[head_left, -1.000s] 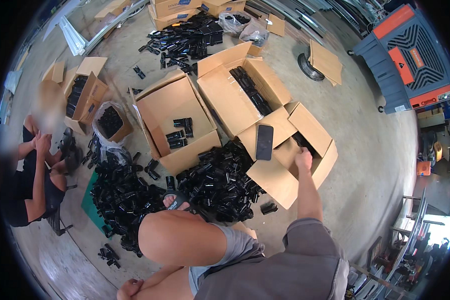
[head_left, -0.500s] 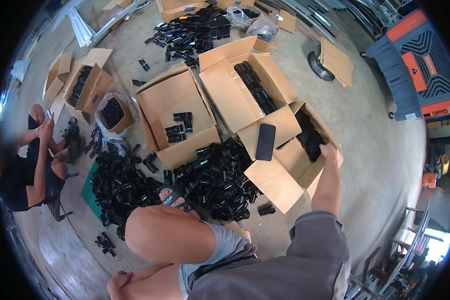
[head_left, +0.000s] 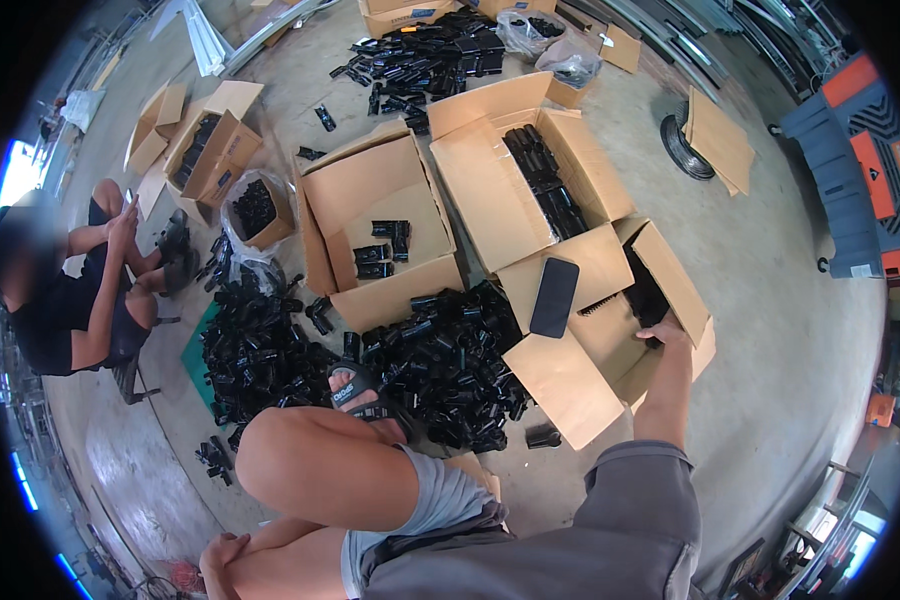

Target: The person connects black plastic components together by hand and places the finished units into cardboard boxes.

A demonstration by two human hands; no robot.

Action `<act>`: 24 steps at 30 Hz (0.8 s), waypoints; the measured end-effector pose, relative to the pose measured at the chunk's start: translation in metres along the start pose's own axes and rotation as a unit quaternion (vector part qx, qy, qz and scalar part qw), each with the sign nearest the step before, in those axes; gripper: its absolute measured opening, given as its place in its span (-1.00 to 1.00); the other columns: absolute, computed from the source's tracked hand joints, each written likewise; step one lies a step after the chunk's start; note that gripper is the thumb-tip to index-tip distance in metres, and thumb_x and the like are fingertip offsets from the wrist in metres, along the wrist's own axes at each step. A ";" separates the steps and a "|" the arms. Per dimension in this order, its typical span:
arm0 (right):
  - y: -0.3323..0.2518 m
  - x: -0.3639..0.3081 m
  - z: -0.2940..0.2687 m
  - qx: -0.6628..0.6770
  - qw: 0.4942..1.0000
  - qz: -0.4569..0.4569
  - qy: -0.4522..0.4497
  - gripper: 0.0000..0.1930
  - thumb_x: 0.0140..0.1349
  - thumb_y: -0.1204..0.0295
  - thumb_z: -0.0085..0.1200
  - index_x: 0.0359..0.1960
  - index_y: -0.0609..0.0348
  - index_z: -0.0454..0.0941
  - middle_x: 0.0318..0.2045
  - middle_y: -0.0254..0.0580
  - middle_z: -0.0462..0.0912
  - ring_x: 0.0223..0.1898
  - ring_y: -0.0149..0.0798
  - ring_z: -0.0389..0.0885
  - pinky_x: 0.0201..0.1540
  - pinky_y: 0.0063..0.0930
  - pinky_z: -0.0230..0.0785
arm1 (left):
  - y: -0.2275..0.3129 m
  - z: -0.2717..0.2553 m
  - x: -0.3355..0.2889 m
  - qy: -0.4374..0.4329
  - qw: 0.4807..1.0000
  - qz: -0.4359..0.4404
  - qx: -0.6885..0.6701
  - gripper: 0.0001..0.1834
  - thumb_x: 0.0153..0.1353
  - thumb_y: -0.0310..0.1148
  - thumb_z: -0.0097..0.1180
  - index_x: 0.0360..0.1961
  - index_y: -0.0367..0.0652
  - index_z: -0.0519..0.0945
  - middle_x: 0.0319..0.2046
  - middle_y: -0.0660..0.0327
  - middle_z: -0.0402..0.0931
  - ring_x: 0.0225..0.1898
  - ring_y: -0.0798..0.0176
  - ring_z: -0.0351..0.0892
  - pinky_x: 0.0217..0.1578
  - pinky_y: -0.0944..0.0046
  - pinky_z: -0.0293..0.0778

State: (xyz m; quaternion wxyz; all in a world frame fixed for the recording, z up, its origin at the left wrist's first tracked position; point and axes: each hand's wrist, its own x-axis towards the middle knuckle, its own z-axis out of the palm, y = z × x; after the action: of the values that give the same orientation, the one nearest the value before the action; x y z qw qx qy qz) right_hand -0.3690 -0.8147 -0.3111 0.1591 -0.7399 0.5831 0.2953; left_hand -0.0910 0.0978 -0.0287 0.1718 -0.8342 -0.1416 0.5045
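My right hand (head_left: 667, 328) reaches into the near right cardboard box (head_left: 625, 358), at the near end of a dark stack of black plastic fittings (head_left: 646, 292). Its fingers are bent around a black piece, mostly hidden under the hand. A raised flap (head_left: 678, 280) covers part of the stack. My left hand (head_left: 224, 552) lies on my bent leg at the lower left, fingers loosely draped, with nothing visible in it. A dark phone (head_left: 554, 297) rests on the box's left flap.
Loose black fittings form two heaps (head_left: 440, 365) (head_left: 270, 350) around my sandalled foot (head_left: 355, 390). Two larger open boxes (head_left: 365, 190) (head_left: 490, 175) stand beyond. At the left a person (head_left: 90, 290) sits holding a phone. A wire coil (head_left: 685, 145) and a grey-orange chest (head_left: 850, 165) are right.
The whole view has shifted. My right hand has moved nearer to me along the box, and the flap at its right now hides more of the fittings. My left hand stays on the leg.
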 end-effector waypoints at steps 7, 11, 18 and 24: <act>0.011 0.030 0.019 -0.022 1.000 0.006 0.011 0.40 -0.34 -0.06 0.57 0.54 0.12 -0.07 0.52 0.00 0.07 0.55 -0.08 -0.02 0.57 -0.23 -0.11 | 0.003 0.003 -0.015 0.004 1.000 -0.027 -0.005 -0.28 0.26 0.25 0.04 0.14 -0.18 0.61 0.07 -0.14 0.61 0.14 -0.11 0.58 0.15 0.04 0.46; 0.019 0.045 0.034 0.002 1.000 0.014 -0.010 0.33 -0.30 0.00 0.56 0.53 0.08 0.00 0.50 0.01 0.14 0.53 -0.07 0.06 0.55 -0.22 -0.04 | 0.006 -0.003 -0.017 -0.001 0.999 -0.045 0.006 -0.26 0.23 0.26 0.07 0.15 -0.16 0.61 0.07 -0.13 0.61 0.15 -0.11 0.58 0.17 0.05 0.45; -0.003 0.020 0.039 0.038 0.998 0.010 -0.038 0.33 -0.30 -0.11 0.50 0.51 0.22 0.03 0.48 0.09 0.17 0.52 -0.03 0.11 0.54 -0.25 -0.02 | 0.008 -0.004 -0.006 -0.005 0.998 -0.055 0.009 -0.24 0.19 0.29 0.10 0.16 -0.13 0.62 0.08 -0.13 0.61 0.17 -0.10 0.58 0.20 0.06 0.44; -0.038 -0.028 0.079 0.010 0.996 0.055 0.066 0.37 -0.29 -0.13 0.50 0.51 0.24 -0.06 0.48 0.02 0.17 0.48 -0.08 0.20 0.47 -0.14 0.12 | 0.001 0.001 0.004 0.005 0.999 -0.033 0.005 -0.26 0.20 0.28 0.09 0.16 -0.13 0.62 0.08 -0.14 0.60 0.17 -0.12 0.57 0.20 0.04 0.44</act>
State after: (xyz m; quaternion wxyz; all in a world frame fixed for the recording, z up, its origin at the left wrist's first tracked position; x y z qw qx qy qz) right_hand -0.3569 -0.7367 -0.3592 0.1113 -0.7230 0.6351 0.2483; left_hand -0.0895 0.0987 -0.0329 0.1929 -0.8309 -0.1656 0.4950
